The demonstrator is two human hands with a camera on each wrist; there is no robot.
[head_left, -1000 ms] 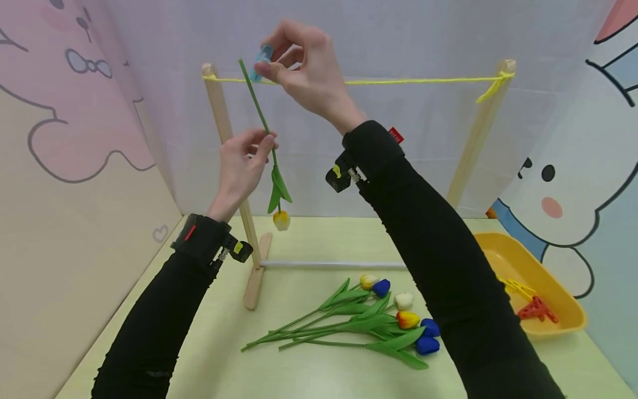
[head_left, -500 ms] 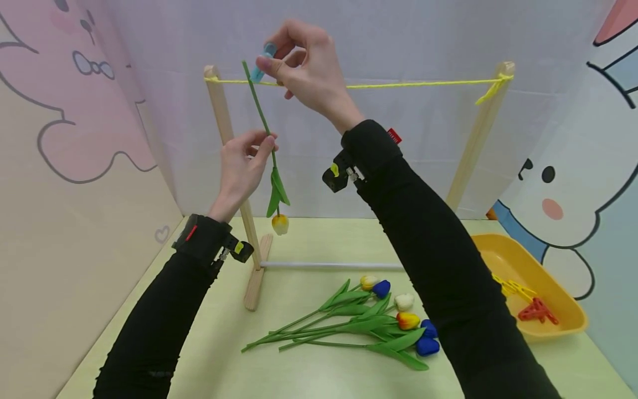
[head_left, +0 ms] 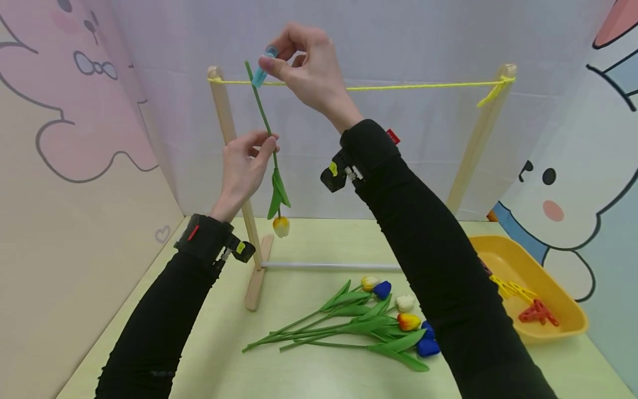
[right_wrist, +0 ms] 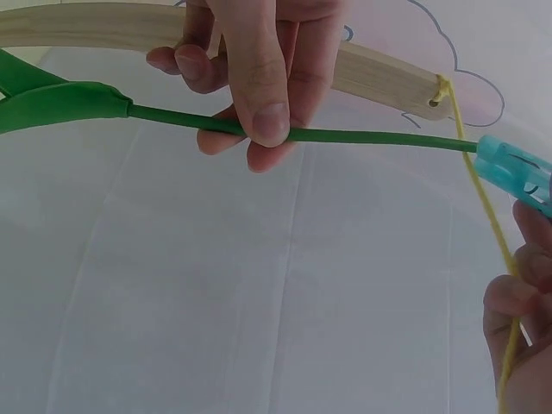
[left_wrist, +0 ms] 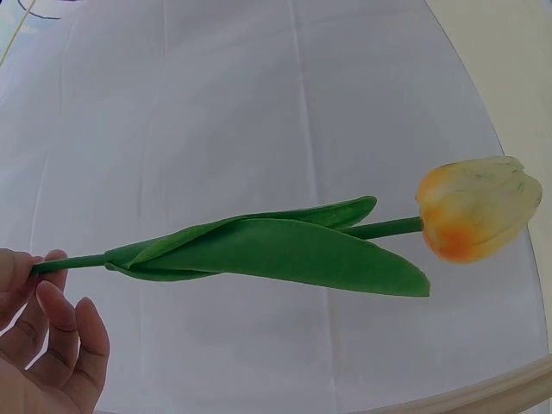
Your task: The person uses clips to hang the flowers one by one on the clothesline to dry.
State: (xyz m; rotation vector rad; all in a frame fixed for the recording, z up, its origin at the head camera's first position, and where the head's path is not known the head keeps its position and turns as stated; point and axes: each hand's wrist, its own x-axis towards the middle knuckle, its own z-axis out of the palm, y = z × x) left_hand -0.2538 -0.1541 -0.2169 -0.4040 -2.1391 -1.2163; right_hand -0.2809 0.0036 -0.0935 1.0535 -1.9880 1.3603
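My left hand (head_left: 246,163) pinches the green stem of an artificial tulip (left_wrist: 319,250), which hangs head down with its yellow-white bloom lowest. The upper stem crosses the yellow string (head_left: 399,86) near its left end. Above, my right hand (head_left: 311,69) pinches a light blue clothespin (head_left: 264,66) between thumb and fingers. In the right wrist view the tip of the clothespin (right_wrist: 513,168) is right at the stem and string, and the left hand (right_wrist: 259,78) shows farther down the stem.
Two wooden posts (head_left: 222,105) hold the string, joined low down by a white rod (head_left: 329,266). Several artificial tulips (head_left: 359,321) lie on the table. To the right stands a yellow tray (head_left: 558,277) with red clothespins (head_left: 538,312) and yellow ones (head_left: 513,288).
The right hand and blue clothespin have lowered slightly, bringing the clothespin's tip onto the stem at the string. The left hand keeps its pinch on the tulip stem, almost still.
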